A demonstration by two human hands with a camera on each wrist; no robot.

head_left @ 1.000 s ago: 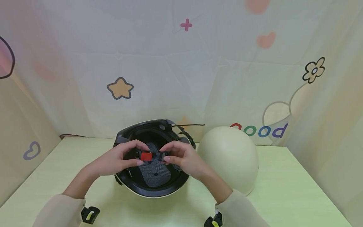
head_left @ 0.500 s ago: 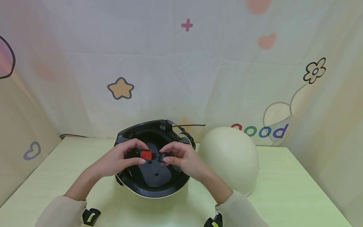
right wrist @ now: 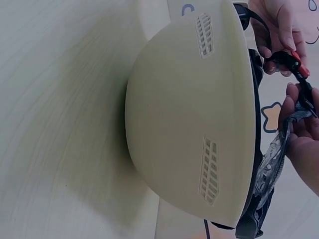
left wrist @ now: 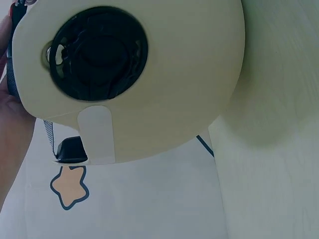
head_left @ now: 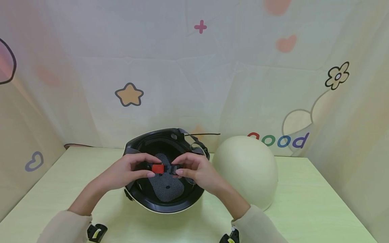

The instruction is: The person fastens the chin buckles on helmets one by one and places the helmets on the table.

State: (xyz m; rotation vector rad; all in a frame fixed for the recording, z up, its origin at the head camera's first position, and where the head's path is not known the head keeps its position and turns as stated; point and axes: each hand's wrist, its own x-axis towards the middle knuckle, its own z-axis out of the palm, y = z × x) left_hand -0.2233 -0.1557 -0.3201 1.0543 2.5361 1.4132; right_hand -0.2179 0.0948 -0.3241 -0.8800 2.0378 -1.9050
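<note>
An upturned cream helmet [head_left: 164,206] with a black padded inside rests on the table. Over its opening, my left hand [head_left: 118,172] pinches the red-and-black half of the chin-strap buckle [head_left: 157,168] between thumb and fingers. My right hand [head_left: 200,172] pinches the black half [head_left: 174,169] in line with it. The halves meet end to end; whether they are latched I cannot tell. The right wrist view shows the strap [right wrist: 299,115] running from the buckle past my right hand. A round black disc [left wrist: 99,52] on the helmet's side appears in the left wrist view.
A second cream helmet [head_left: 246,172], dome upward, stands close to the right of the first. A printed curtain [head_left: 170,84] hangs behind the pale table [head_left: 310,202]. A thin black cord-like piece [head_left: 203,134] sticks out at the helmet's back right.
My left fingers have shifted slightly on the buckle, which sits a little lower and farther right. The right hand keeps its hold almost unmoved, and both helmets stay in place.
</note>
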